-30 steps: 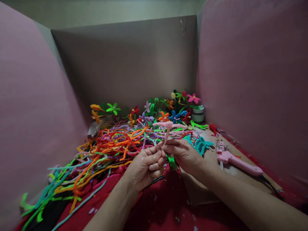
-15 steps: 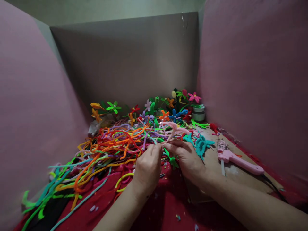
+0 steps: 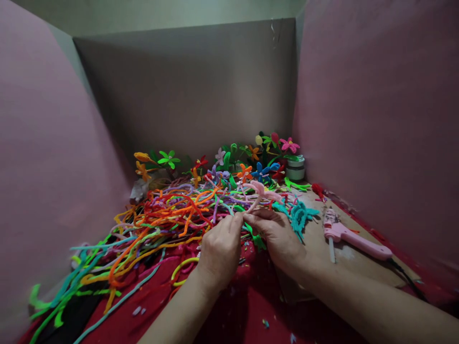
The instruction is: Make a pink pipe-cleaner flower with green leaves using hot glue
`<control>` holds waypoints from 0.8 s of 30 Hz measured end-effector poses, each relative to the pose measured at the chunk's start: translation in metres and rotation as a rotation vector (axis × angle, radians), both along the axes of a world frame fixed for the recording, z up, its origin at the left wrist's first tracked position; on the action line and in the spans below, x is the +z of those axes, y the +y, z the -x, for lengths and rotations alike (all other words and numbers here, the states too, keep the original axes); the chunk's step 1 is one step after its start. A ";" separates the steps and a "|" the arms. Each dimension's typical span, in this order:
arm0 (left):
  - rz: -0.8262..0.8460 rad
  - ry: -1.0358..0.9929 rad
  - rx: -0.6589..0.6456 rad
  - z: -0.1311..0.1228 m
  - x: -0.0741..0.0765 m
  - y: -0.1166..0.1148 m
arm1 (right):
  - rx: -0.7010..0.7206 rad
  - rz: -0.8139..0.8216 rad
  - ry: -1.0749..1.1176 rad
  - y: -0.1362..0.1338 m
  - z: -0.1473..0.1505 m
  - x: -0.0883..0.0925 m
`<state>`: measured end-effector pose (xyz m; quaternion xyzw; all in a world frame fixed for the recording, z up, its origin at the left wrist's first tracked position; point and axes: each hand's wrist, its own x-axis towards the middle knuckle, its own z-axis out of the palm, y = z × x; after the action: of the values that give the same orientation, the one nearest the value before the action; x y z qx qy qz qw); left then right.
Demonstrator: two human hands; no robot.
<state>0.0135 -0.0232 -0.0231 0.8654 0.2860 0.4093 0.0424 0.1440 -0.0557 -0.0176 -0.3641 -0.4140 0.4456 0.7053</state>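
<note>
A pale pink pipe-cleaner flower stands up between my two hands, its stem pinched at the bottom. My left hand is closed, its fingertips meeting the stem base. My right hand is closed too, thumb and fingers pinching the same stem from the right. Both hands hover over a red cloth, at the near edge of a big tangle of loose pipe cleaners in orange, red, green and purple.
Finished pipe-cleaner flowers line the back, beside a small white jar. A teal pipe-cleaner piece and a pink glue gun lie on a cardboard sheet at right. Pink boards wall both sides; a grey board closes the back.
My left hand has turned knuckles-up and moved forward to the stem base. The pink flower has tilted a little to the right. The right hand has hardly moved.
</note>
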 end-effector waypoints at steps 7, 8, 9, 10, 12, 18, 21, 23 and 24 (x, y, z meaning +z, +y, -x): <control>0.203 -0.142 -0.040 -0.002 0.010 -0.003 | 0.024 -0.001 -0.041 0.000 0.001 0.005; 0.277 -0.184 -0.043 -0.003 0.011 -0.003 | 0.031 -0.005 -0.048 0.000 0.001 0.005; 0.354 -0.229 -0.048 -0.004 0.012 -0.004 | 0.046 -0.011 -0.051 0.000 0.000 0.004; 0.439 -0.274 -0.061 -0.004 0.012 -0.004 | 0.062 -0.016 -0.046 0.001 -0.001 0.003; 0.630 -0.371 -0.107 -0.005 0.014 -0.005 | 0.093 -0.020 -0.028 0.002 -0.002 0.002; 1.114 -0.607 -0.252 -0.007 0.022 -0.007 | 0.126 -0.024 -0.036 0.002 -0.003 0.003; 1.236 -0.665 -0.314 -0.006 0.024 -0.006 | 0.136 0.003 -0.038 0.002 -0.003 0.006; 1.295 -0.681 -0.349 -0.005 0.024 -0.005 | 0.161 0.005 -0.014 0.004 -0.004 0.006; 1.326 -0.681 -0.370 -0.004 0.024 -0.004 | 0.182 0.000 0.008 0.004 -0.004 0.005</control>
<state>0.0173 -0.0271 0.0009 0.5189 0.2933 0.3824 0.7061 0.1478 -0.0514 -0.0125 -0.3229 -0.4427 0.5093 0.6636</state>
